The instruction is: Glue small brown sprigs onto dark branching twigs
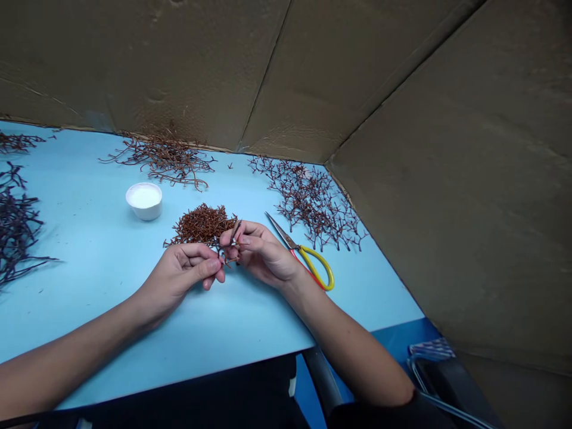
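My left hand (185, 271) and my right hand (259, 250) meet over the light blue table (89, 250). Both pinch a small dark brown branched twig piece (227, 250) between thumb and fingertips. Just behind the hands lies a heap of short reddish-brown twig bits (203, 225). Scissors with yellow and red handles (308, 256) lie on the table right beside my right wrist, blades pointing away.
A small white bowl (144, 199) stands left of the heap. Loose brown branches (165, 158) lie at the back, darker branched pieces (317, 202) at the right and dark ones (15, 232) at the left edge. Cardboard walls (402, 119) enclose the back and right.
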Motion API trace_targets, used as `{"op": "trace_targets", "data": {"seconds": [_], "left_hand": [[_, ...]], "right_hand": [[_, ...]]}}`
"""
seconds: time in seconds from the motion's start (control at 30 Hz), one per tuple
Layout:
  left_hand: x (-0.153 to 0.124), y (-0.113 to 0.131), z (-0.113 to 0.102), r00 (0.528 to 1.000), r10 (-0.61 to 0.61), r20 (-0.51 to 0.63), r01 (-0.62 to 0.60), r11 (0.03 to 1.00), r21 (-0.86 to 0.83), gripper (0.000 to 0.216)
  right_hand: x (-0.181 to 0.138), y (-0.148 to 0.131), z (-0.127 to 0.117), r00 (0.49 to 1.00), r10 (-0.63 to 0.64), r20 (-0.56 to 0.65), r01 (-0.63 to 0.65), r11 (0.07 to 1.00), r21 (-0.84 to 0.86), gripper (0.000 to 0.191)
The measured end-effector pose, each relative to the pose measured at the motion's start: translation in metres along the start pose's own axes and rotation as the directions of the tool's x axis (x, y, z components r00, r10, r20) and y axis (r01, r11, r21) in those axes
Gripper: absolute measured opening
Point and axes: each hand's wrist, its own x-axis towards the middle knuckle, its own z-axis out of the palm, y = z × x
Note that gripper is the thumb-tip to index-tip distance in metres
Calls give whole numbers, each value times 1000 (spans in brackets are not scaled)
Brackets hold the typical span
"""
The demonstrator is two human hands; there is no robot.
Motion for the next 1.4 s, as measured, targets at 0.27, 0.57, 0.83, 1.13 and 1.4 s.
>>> {"op": "trace_targets", "data": {"seconds": [0.27,0.57,0.83,1.13,1.4], "left_hand": [[-1,0,0,1000,-5,0,5,1000,10,28],[0,-2,-1,1000,4,-3,-4,1000,15,31],[-1,-3,-2,1000,4,10,-4,1000,16,30],[-2,-1,-1,1000,3,13,-3,1000,3,30],[-1,-3,-2,1000,5,8,-5,1000,14,29]], "right_hand": [[0,0,0,1000,-9,23,9,1000,-23,27],[0,1,-2,998,-24,59,22,999,33,24],[0,3,-3,997,-31,70,27,998,54,22],[0,4,-4,994,-21,103,8,993,119,18],[-1,3,-3,997,-23,76,17,997,73,22]]}}
